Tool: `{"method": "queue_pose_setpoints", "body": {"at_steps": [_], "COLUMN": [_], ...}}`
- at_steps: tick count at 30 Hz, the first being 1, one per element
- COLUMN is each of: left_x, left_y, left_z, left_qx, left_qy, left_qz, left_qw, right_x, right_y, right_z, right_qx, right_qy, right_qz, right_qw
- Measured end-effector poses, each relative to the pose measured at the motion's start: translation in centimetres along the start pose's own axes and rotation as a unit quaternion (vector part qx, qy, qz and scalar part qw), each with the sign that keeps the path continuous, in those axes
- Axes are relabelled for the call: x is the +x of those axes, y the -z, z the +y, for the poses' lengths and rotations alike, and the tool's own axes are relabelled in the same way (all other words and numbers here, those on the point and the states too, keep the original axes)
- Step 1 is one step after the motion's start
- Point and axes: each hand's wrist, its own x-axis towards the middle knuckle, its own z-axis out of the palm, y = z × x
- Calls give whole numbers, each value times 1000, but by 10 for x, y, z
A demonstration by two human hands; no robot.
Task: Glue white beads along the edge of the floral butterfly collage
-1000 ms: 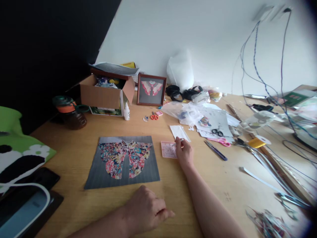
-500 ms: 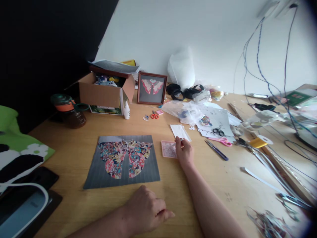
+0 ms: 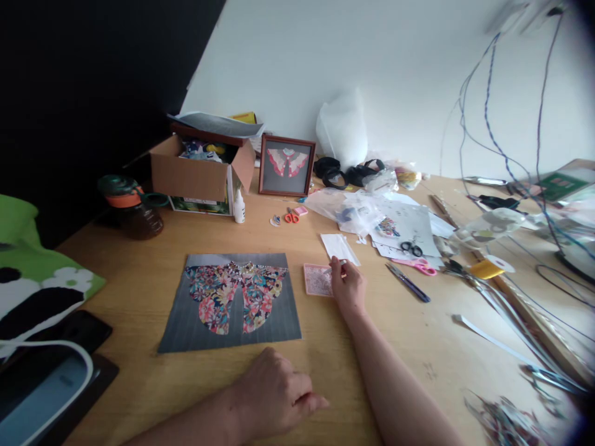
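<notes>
My right hand is pinched at the right edge of a shallow pink tray filled with small pale bits. A small whitish thing shows at its fingertips, too small to name. My left hand rests on the table with its fingers curled in and the thumb side pointing right, nothing visible in it. Beyond it lies a grey sheet bearing a floral fabric collar. A row of pearl-like beads runs along the collar's neckline. Just behind my right hand is a white paper slip.
Behind the sheet are a white glue bottle, small orange scissors, a framed collar and a cardboard box. A drink bottle is at left. To the right lie a dark-handled tool, pink scissors and ribbon strips.
</notes>
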Motion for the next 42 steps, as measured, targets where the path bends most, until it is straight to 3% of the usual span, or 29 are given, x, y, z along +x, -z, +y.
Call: {"method": "queue_pose_setpoints", "body": {"at_steps": [24,32,42], "left_x": [1,1,0], "left_y": [0,1,-3], "left_z": [2,0,0], "left_qx": [18,11,4], "left_qy": [6,5,8], "left_qz": [-14,-16,-16], "left_qw": [1000,1000,1000], "right_x": [1,0,0], "right_y": [1,0,2], "right_z": [-3,-1,-6], "right_qx": [3,13,28], "right_qy": [12,8,21], "right_qz": [-30,-3,-18], "right_qw": [999,1000,999]}}
